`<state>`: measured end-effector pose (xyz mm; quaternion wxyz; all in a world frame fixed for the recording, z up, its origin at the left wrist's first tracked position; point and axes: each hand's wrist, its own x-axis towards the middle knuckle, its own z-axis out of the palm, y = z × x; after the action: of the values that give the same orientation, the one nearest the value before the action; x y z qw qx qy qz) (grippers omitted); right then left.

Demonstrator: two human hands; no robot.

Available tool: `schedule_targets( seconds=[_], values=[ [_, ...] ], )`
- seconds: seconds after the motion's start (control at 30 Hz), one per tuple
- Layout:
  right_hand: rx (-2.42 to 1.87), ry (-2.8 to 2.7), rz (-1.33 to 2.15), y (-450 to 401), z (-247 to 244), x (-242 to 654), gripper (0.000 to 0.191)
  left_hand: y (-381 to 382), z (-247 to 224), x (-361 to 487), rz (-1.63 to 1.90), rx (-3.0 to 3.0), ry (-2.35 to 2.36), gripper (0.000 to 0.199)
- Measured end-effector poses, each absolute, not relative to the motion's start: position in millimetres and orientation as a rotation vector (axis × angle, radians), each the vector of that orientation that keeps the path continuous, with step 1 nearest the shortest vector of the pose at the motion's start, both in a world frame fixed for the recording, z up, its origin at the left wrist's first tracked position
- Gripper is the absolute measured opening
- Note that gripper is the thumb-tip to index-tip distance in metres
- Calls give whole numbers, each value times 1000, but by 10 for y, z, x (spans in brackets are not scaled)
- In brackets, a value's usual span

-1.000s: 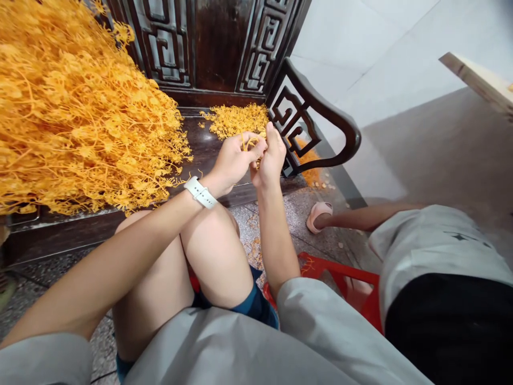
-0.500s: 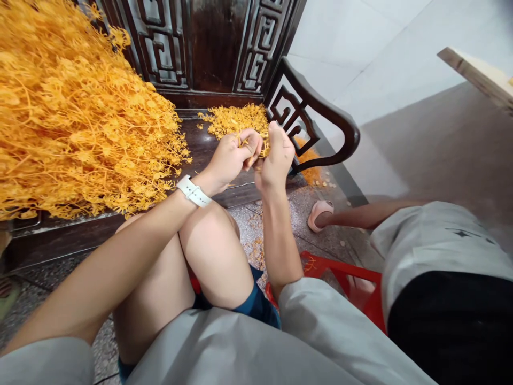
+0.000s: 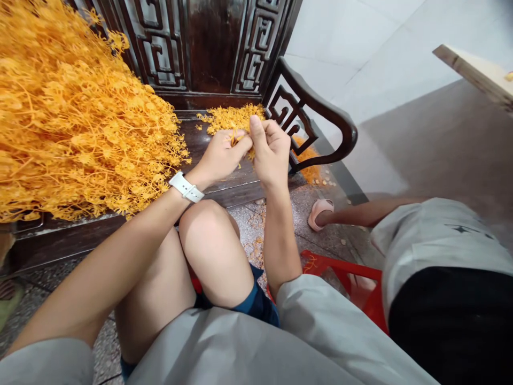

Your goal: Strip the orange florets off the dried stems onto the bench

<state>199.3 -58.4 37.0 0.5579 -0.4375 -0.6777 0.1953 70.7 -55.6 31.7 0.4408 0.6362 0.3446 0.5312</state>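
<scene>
My left hand point(image 3: 219, 158), with a pale watch strap at its wrist, is closed on a small orange plastic sprig point(image 3: 233, 140); thin orange strands stick out between its fingers. Touching it at the fingertips is my right hand point(image 3: 273, 155), thumb raised and fingers curled in. Whatever the right fingers pinch is hidden, though a bit of orange shows just below the meeting point. Both hands are above the front part of a dark wooden bench point(image 3: 200, 141). Just behind them lies a small pile of orange pieces point(image 3: 228, 117).
A large heap of orange stemmed sprigs point(image 3: 88, 133) covers the bench's left. The carved armrest point(image 3: 348, 133) rises at right, with orange bits point(image 3: 310, 166) on the floor beyond. Another person's leg point(image 3: 360, 215) and a red plastic stool point(image 3: 356, 262) are at right.
My hands have shifted slightly left. The right hand has turned so its thumb points up and its curled fingers show; the left still grips orange strands.
</scene>
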Motion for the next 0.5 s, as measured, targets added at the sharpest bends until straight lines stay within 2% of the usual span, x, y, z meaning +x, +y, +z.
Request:
schedule_targets(
  seconds=[0.2,0.5],
  values=[
    [-972,-1566,640,-474,218,2060,59,-596,353,697,1227,1549,729,51],
    [-878,-1116,1050,-628,157,1850,59,-688,462,700,1172,991,665,53]
  ],
)
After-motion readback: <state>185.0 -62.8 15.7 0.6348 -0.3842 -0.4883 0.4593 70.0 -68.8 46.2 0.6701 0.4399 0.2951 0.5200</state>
